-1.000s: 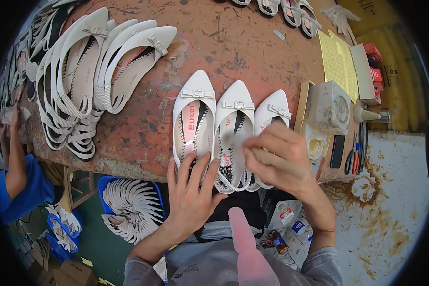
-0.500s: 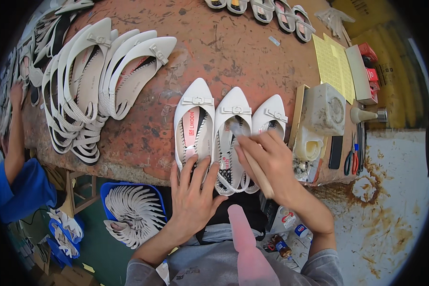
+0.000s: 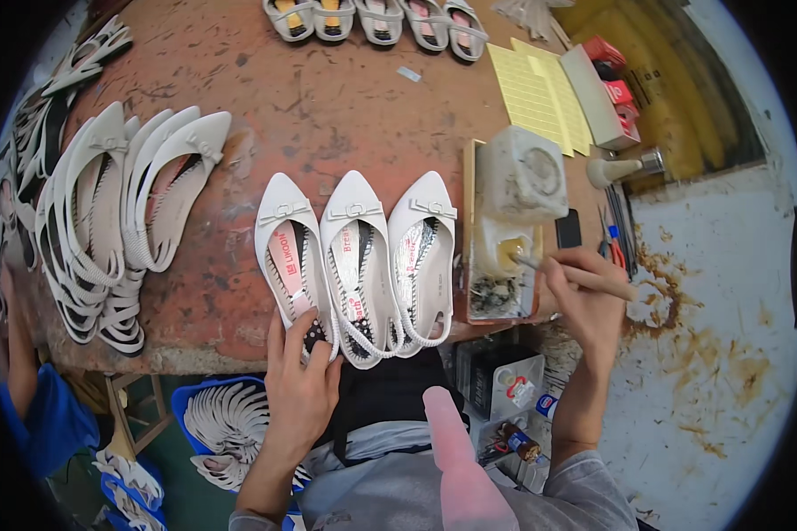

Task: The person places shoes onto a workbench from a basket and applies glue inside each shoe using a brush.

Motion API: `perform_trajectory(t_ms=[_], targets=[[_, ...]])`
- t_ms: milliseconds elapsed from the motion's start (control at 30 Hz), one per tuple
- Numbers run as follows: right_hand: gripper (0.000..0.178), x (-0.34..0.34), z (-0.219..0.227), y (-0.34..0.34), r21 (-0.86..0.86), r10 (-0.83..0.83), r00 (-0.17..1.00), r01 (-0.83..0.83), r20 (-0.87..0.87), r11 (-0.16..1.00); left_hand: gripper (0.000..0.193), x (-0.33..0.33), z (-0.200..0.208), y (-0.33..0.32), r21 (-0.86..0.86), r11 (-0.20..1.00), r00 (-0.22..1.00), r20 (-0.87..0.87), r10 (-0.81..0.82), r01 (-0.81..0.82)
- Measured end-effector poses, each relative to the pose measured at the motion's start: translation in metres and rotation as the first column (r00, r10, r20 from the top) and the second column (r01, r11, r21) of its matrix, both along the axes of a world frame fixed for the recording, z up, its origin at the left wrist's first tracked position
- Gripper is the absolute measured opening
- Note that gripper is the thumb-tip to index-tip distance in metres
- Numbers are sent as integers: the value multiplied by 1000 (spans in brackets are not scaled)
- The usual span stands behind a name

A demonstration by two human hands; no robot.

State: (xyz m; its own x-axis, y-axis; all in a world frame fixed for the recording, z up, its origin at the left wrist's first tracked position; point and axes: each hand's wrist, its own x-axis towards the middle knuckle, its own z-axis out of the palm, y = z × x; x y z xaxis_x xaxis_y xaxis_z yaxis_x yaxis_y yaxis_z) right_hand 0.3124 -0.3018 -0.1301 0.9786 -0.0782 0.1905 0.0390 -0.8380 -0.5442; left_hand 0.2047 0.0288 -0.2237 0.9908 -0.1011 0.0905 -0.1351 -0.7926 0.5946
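Three white pointed slingback shoes with bows stand side by side at the table's front edge: a left shoe, a middle shoe and a right shoe. My left hand grips the heel end of the left shoe, fingers inside its back strap. Off to the right, my right hand is closed around the wooden handle of a brush. The brush's tip reaches into a stained pot with a pale yellowish inside; the bristles are hidden. Wet-looking shine covers the insoles of the middle and right shoes.
A pile of white shoes lies at left, and more shoes line the far side. Behind the pot stands a grimy white block-shaped container. Scissors and a black phone lie beyond it. A co-worker's blue sleeve shows at left.
My right hand has carried the brush from the middle shoe rightward to the pot. My left hand, earlier spread across the shoe heels, now grips the left shoe's heel. The whole view has shifted.
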Motion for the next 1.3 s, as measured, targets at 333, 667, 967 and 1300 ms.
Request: perform_trajectory(t_ms=[333, 667, 967, 1300], targets=[[8, -21, 6, 5, -199, 164, 972, -130, 169, 971, 54, -13, 8, 4, -6, 999, 996, -76, 38, -38], [8, -23, 12, 20, -387, 367, 925, -305, 96, 870, 95, -22, 14, 17, -162, 971, 971, -188, 145, -176], [21, -17, 50, 71, 318, 101, 973, -30, -209, 948, 89, -16, 6, 32, -275, 953, 986, -143, 92, -129], [11, 36, -35, 194, 238, 820, 552, -785, -152, 572, 85, -17, -7, 41, -390, 901, 979, -136, 149, -191]])
